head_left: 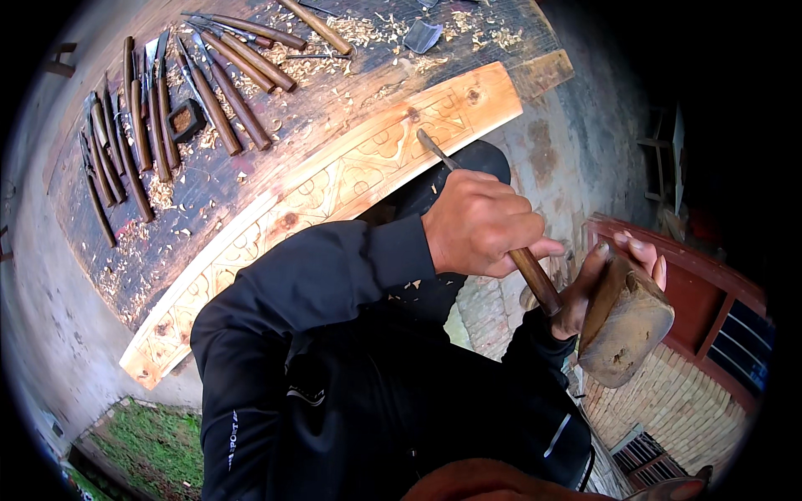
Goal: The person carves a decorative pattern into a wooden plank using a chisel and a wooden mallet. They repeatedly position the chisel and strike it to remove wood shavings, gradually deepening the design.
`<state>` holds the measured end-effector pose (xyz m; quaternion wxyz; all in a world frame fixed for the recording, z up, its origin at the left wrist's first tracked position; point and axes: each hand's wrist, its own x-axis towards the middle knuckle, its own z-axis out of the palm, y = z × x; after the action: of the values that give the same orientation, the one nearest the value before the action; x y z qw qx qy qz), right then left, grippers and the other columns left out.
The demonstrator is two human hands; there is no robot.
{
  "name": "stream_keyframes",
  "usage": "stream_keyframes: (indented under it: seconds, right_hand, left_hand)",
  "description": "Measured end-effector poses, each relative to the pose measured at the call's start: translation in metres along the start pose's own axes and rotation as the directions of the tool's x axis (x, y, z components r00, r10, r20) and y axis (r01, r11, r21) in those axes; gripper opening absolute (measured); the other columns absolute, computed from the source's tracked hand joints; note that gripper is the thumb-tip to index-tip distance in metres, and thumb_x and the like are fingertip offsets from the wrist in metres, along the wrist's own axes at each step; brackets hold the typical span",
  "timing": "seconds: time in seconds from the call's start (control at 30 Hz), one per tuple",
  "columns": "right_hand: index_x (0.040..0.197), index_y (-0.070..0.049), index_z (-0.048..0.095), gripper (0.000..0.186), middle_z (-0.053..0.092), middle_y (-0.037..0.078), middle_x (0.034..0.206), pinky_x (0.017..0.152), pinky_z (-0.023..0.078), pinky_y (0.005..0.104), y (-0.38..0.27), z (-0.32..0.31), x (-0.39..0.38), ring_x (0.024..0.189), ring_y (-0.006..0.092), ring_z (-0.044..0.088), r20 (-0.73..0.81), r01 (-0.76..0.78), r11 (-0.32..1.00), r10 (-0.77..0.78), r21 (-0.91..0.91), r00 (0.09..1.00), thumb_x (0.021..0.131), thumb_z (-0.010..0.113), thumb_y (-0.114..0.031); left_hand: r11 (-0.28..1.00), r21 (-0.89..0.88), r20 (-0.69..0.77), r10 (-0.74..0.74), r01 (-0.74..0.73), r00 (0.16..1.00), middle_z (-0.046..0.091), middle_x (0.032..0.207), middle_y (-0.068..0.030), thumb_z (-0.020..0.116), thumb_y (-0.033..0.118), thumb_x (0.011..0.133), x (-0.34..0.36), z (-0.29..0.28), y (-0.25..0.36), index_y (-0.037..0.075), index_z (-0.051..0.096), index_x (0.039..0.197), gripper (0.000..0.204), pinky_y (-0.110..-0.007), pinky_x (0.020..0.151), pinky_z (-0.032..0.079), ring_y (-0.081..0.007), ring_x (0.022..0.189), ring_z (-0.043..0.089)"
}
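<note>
My left hand [484,221] is closed around a carving chisel [538,282]. Its wooden handle slants down to the right, and its metal blade meets the face of a long pale board [330,185] near the far right end. Floral and diamond patterns are carved or outlined along the board. To the right of the handle's butt, my right hand [576,302] grips a worn wooden mallet [628,336]. Part of that hand is hidden behind the mallet's blocky head. The mallet looks close to the handle's end; contact cannot be judged.
The dark wooden workbench [292,159] carries several wood-handled chisels [219,108], a small dark square block [185,120] with a hollow, and scattered wood shavings [359,33]. A dark curved scrap [423,36] lies at the back. Right of me are a brick wall [660,409] and a red frame [681,292].
</note>
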<state>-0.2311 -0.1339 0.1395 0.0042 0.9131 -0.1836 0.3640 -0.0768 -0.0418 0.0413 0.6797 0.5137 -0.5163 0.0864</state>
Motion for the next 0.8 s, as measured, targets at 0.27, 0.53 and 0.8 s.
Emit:
stream_keyframes:
  seconds: [0.27, 0.53, 0.8]
  right_hand:
    - [0.135, 0.006, 0.043, 0.050, 0.062, 0.014, 0.114, 0.092, 0.054, 0.0394, 0.006, -0.005, 0.039, 0.098, 0.0244, 0.065, -0.100, 0.148, 0.989, -0.150, -0.027, 0.984, 0.096, 0.073, -0.003]
    - [0.140, 0.007, 0.047, 0.057, 0.066, 0.019, 0.119, 0.094, 0.057, 0.0414, 0.000, 0.001, 0.109, 0.096, 0.0291, 0.069, -0.357, 0.362, 0.781, -0.192, 0.509, 0.914, 0.088, 0.069, 0.002]
    - [0.135, 0.009, 0.055, 0.055, 0.071, 0.014, 0.118, 0.094, 0.057, 0.0397, -0.005, -0.005, 0.118, 0.100, 0.0236, 0.069, -0.165, 0.246, 0.902, -0.198, 0.356, 0.966, 0.084, 0.077, 0.006]
  left_hand:
    - [0.966, -0.139, -0.185, -0.241, 0.218, 0.953, 0.036, 0.050, -0.0092, 0.090, 0.020, 0.082, 0.032, -0.016, -0.002, 0.006, 0.042, 0.056, 0.056, -0.038, 0.042, 0.029, -0.0262, 0.042, 0.037]
    - [0.946, -0.184, -0.265, -0.310, 0.268, 0.913, 0.040, 0.050, -0.0113, 0.085, 0.018, 0.089, 0.040, -0.022, -0.011, 0.003, 0.045, 0.056, 0.054, -0.034, 0.043, 0.030, -0.0203, 0.042, 0.037]
    - [0.926, -0.212, -0.250, -0.361, 0.313, 0.898, 0.043, 0.052, -0.0111, 0.082, 0.017, 0.092, 0.042, -0.024, -0.013, 0.002, 0.052, 0.059, 0.047, -0.033, 0.045, 0.034, -0.0165, 0.044, 0.039]
